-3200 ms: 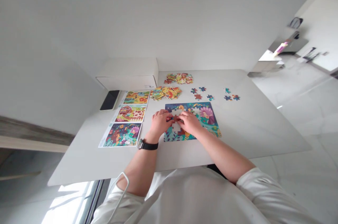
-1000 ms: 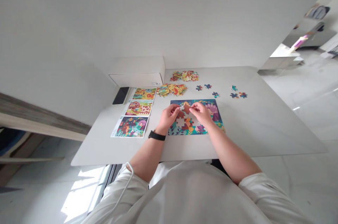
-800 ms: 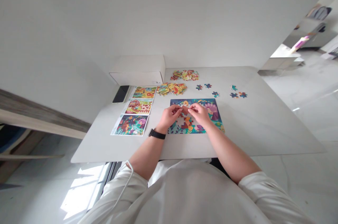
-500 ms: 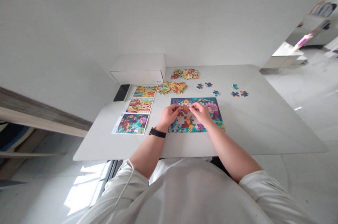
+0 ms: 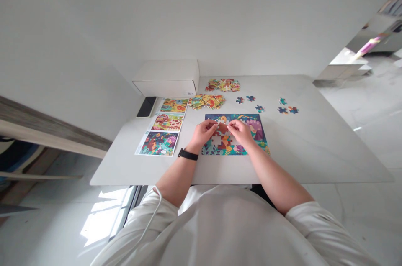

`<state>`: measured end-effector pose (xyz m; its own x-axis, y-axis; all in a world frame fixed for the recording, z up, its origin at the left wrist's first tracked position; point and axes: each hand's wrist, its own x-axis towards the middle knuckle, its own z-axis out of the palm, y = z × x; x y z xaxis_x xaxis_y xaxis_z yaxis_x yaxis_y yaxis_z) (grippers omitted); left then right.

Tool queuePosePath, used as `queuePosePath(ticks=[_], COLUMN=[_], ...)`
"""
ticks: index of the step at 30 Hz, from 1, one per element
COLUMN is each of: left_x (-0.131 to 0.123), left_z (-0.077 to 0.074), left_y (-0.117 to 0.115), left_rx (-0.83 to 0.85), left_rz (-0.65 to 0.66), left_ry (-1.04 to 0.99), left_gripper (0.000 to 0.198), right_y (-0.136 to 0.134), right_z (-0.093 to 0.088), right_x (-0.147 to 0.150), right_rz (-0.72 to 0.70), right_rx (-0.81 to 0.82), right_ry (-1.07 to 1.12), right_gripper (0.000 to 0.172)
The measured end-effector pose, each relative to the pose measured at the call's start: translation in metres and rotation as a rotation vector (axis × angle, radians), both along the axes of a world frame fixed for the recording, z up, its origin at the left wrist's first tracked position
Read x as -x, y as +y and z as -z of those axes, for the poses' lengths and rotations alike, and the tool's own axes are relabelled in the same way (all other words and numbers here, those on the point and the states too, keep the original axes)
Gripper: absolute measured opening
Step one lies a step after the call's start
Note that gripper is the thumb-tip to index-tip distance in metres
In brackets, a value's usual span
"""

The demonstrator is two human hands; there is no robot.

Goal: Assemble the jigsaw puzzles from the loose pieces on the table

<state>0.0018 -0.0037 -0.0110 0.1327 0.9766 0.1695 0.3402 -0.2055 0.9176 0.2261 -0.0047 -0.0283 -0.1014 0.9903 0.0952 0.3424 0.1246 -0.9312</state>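
Note:
A partly assembled jigsaw puzzle [image 5: 256, 132] with a dark blue border and a purple bird lies flat on the table; pale gaps show near its middle. Above its upper left part, my left hand [image 5: 202, 134] is closed, thumb and finger pinched at a brown puzzle piece [image 5: 223, 128]. My right hand [image 5: 241, 133] pinches at the other side of that piece, its fingertips close to the left ones. Fingers partly cover the piece, so its full outline is hidden. A black band circles the left wrist.
Left of the puzzle lies a picture sheet [image 5: 167, 122] with three scenes. A phone [image 5: 146, 107] and a white box [image 5: 165, 86] stand behind it. Two piles of pieces, yellow [image 5: 206, 101] and mixed [image 5: 223, 85], sit at the back. Several loose pieces [image 5: 259, 108] lie to the right.
The brown piece appears tilted differently between my fingertips, and a pale edge shows by the left fingers. Both hands stay over the puzzle. The whole view has shifted slightly.

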Motion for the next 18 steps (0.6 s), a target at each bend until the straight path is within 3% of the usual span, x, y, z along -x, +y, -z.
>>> queuePosePath(ticks=[7,10,18], left_x=[0.003,0.008,0.025], left_z=[0.000,-0.001,-0.017], left_y=[0.001,0.002,0.000], left_rx=[-0.009,0.010,0.028], left_rz=[0.026,0.093,0.235], left_ry=[0.037,0.097,0.222], left_gripper=[0.046,0.039,0.027], right_y=[-0.004,-0.007,-0.013], right_z=[-0.007,-0.010,-0.008], right_x=[0.002,0.004,0.008], right_rz=[-0.073,-0.127,-0.179], right_rx=[0.010,0.009,-0.032], right_ry=[-0.014,-0.029,-0.168], right_gripper=[0.027,0.025,0.013])
